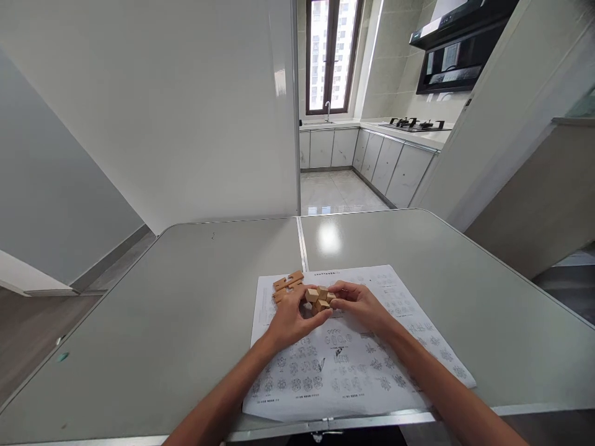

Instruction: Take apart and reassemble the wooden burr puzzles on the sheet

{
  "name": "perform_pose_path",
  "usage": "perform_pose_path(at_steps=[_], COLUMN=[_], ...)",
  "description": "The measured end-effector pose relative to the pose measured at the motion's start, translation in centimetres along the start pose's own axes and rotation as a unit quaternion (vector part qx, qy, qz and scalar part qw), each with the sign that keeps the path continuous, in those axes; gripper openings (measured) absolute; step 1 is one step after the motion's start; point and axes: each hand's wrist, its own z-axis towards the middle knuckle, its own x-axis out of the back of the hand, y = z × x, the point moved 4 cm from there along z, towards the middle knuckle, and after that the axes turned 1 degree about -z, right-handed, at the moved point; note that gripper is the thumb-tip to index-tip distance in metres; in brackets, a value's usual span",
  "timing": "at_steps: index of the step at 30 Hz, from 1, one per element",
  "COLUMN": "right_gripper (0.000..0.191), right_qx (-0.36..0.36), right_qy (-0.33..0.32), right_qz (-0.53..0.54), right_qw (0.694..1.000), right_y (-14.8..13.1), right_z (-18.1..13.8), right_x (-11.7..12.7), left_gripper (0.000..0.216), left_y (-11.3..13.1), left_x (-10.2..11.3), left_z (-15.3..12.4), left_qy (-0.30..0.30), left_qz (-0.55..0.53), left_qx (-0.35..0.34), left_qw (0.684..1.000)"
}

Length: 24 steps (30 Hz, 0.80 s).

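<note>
Between my two hands is a light wooden burr puzzle (321,298), made of several interlocked blocks. My left hand (294,317) grips it from the left, thumb along its near side and fingers behind. From the right, the fingertips of my right hand (359,303) pinch its edge. Just beyond my left hand lie several notched, darker wooden pieces (287,285), partly hidden by that hand. Beneath everything is a large white instruction sheet (325,401) printed with rows of small line diagrams.
The grey folding table (162,334) has a metal edge and a centre seam. A small green object (63,357) is near its left edge. Past the table, a doorway opens on a kitchen with white cabinets (390,162) and a gas stove (416,124).
</note>
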Motion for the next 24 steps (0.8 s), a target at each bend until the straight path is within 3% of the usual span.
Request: perform_pose_path(at_steps=[15, 20, 24], right_gripper=[0.03, 0.033, 0.035], right_qx=[-0.001, -0.004, 0.005], right_qy=[-0.014, 0.008, 0.022], right_qz=[0.031, 0.039, 0.043], right_qw=[0.999, 0.999, 0.999], right_y=[0.3, 0.3, 0.2], right_z=[0.2, 0.3, 0.2], right_x=[0.0, 0.1, 0.0], left_gripper=[0.052, 0.069, 0.07], left_y=[-0.1, -1.0, -1.3], left_x=[-0.2, -0.9, -1.2], left_z=[-0.1, -0.1, 0.2], left_qy=[-0.02, -0.041, -0.032], left_qz=[0.004, -0.095, -0.167], left_qx=[-0.005, 0.049, 0.068], left_qw=[1.0, 0.993, 0.983])
